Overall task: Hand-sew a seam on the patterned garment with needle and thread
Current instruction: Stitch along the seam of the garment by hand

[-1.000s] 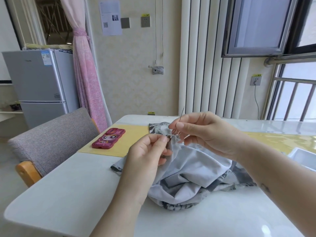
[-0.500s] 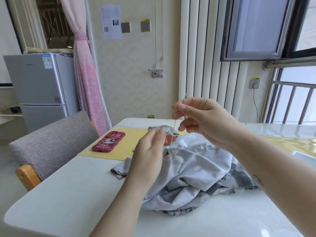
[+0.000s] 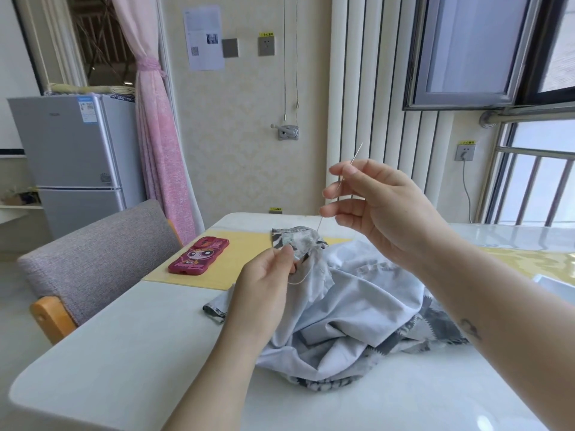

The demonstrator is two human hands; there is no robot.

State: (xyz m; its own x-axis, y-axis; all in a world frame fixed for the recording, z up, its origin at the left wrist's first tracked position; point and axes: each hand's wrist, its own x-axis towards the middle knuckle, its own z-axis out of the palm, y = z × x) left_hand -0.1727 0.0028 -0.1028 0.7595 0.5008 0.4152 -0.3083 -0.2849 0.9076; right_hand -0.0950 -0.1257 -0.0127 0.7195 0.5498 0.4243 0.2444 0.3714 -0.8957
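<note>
Right hand [image 3: 382,209] above the white table [image 3: 124,353], pinching needle [image 3: 356,153], thread [image 3: 319,224] running down to patterned garment [image 3: 357,306] heaped on table, left hand [image 3: 267,275] pinching its seam edge, pink cartoon phone case [image 3: 199,256] nearby, fridge [image 3: 71,144] labels illegible.

Two hands are in view, a left hand [image 3: 267,275] and a right hand [image 3: 379,206]. There is one needle [image 3: 357,152], one thread [image 3: 319,224] and one garment [image 3: 357,293]. The one table [image 3: 124,337] carries one phone [image 3: 199,256] on a mat [image 3: 242,265] near its far left corner. One chair [image 3: 99,250] stands at its left edge. Beyond are one fridge [image 3: 74,150], one curtain [image 3: 158,135], one paper [image 3: 203,37] and two sockets [image 3: 266,46], the second socket [image 3: 465,152] by the window.
</note>
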